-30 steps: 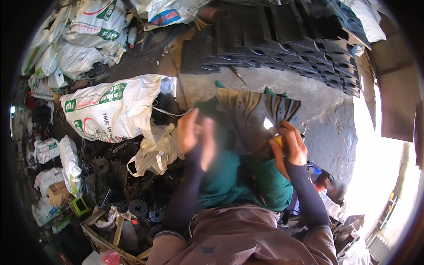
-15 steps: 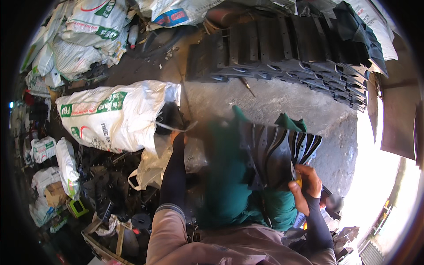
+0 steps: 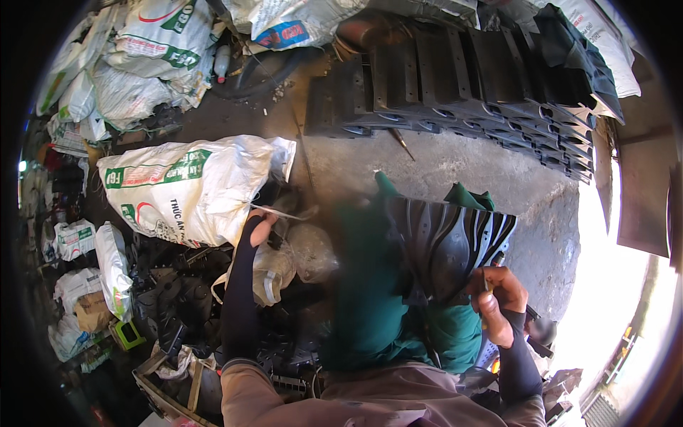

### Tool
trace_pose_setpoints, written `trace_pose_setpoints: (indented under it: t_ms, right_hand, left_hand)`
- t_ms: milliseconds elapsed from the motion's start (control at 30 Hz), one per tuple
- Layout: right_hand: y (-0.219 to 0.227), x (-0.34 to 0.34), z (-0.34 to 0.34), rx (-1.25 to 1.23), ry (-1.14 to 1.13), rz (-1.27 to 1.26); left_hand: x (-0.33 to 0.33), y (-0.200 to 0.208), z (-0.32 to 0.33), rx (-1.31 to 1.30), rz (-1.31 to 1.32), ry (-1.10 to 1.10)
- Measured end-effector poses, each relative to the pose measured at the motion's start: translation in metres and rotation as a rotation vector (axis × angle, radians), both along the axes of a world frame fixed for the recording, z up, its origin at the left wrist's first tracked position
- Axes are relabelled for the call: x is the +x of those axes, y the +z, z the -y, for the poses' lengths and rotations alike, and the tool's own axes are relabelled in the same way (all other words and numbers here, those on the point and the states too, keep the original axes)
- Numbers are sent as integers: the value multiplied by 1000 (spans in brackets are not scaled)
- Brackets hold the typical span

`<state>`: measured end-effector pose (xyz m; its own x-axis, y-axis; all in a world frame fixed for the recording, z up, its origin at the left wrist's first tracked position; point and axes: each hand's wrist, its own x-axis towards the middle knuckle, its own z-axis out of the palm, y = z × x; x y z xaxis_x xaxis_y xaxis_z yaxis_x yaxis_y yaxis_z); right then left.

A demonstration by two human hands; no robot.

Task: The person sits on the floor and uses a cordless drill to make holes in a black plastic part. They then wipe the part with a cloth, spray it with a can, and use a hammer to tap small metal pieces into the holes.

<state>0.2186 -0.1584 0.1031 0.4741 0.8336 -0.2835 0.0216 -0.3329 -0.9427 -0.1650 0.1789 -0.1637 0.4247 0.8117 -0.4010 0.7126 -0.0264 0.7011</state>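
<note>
My left hand (image 3: pixel 264 228) is at the mouth of a white woven sack (image 3: pixel 178 188), next to a pale strip (image 3: pixel 283 213). Its fingers are partly hidden and blurred, so whether they grip anything is unclear. My right hand (image 3: pixel 504 302) is closed around a slim tool with a yellow handle (image 3: pixel 488 285); its kind cannot be made out. Just left of that hand, a fanned set of black curved plastic pieces (image 3: pixel 445 245) rests across my lap, over green trousers (image 3: pixel 363 299).
Long stacked rows of black panels (image 3: pixel 445 75) line the far right. A thin rod-like tool (image 3: pixel 403 145) lies on the concrete floor (image 3: pixel 341 160). A clear plastic bag (image 3: pixel 313 252) sits by my left knee. Dark parts (image 3: pixel 163 299) crowd the left, with more sacks (image 3: pixel 153 43) behind.
My left hand has shifted left and slightly nearer, against the sack's mouth. My right hand has turned and drawn slightly down and away from the black pieces, still gripping the tool.
</note>
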Motion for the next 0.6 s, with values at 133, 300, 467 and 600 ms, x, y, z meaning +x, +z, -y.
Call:
trace_pose_setpoints:
  t_ms: [133, 300, 467, 600]
  right_hand:
    - [10, -14, -3, 63, 89, 4]
    - [31, -35, -19, -110, 253, 81]
    - [33, -66, -38, -42, 327, 2]
    - [29, -83, -36, -24, 448, 4]
  left_hand:
    - [14, 103, 23, -375, 312, 109]
    - [33, 228, 84, -295, 525, 351]
    - [41, 311, 156, -27, 572, 459]
    - [37, 356, 202, 352, 388, 668]
